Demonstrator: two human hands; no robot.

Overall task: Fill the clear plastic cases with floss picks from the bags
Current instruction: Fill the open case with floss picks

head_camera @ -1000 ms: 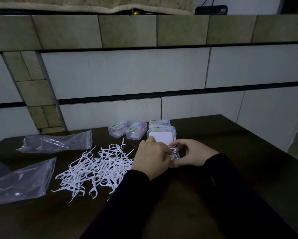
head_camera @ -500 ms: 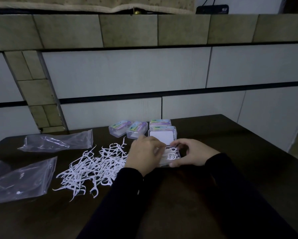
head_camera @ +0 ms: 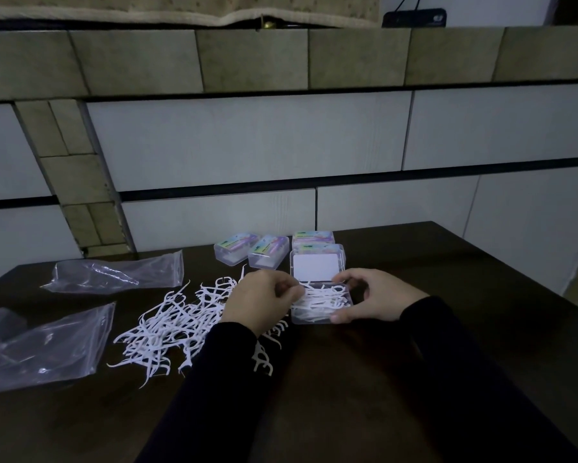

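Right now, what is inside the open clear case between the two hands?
The open case holds a loose layer of white floss picks. The left hand's fingers cover its left edge, so what lies there is hidden.

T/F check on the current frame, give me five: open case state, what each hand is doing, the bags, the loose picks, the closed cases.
1. The open case already holds floss picks. True.
2. The right hand rests flat on the table, away from the case. False: it grips the open case at its right end.
3. Two clear plastic bags lie left of the loose floss picks. True.
4. The loose pile sits right of the open case. False: it lies to its left.
5. Closed cases stand behind the open one. True.
The left hand is curled at the case's left edge; whether it holds picks is hidden.
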